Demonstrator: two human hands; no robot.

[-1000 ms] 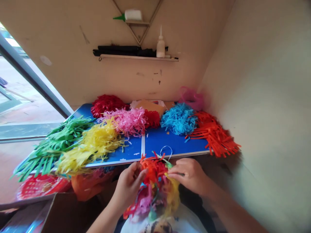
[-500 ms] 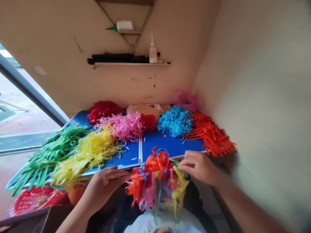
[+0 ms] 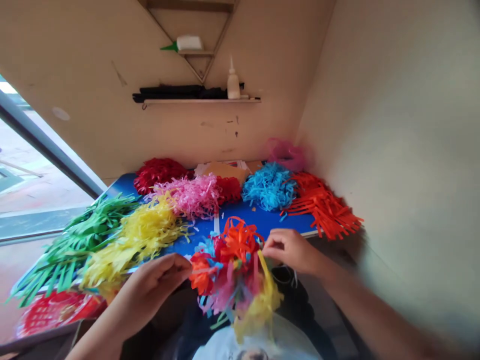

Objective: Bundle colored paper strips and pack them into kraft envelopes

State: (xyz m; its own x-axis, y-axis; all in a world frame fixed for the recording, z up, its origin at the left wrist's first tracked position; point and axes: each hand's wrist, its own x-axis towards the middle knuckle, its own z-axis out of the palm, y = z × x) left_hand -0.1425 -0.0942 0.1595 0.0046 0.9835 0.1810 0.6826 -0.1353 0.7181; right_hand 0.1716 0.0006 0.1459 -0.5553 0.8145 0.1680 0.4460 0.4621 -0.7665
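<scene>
A many-coloured bundle of paper strips [image 3: 234,272], orange, pink, blue and yellow, hangs in front of me just below the near edge of the blue table [image 3: 247,215]. My left hand [image 3: 150,287] pinches its left side with fingers pressed together. On the right side, my right hand [image 3: 292,250] pinches the bundle's upper part, fingers closed. Both hands are apart, with the bundle stretched between them.
Heaps of paper strips lie on the table: green [image 3: 78,235], yellow [image 3: 138,235], pink [image 3: 193,195], red [image 3: 157,172], blue [image 3: 270,186], orange [image 3: 322,205]. A red basket [image 3: 48,312] sits low left. A wall shelf holds a glue bottle [image 3: 233,82]. A wall stands close on the right.
My hands have drawn apart, the left one moving left and down. The bundle has risen and spread open between them. The view has tilted slightly.
</scene>
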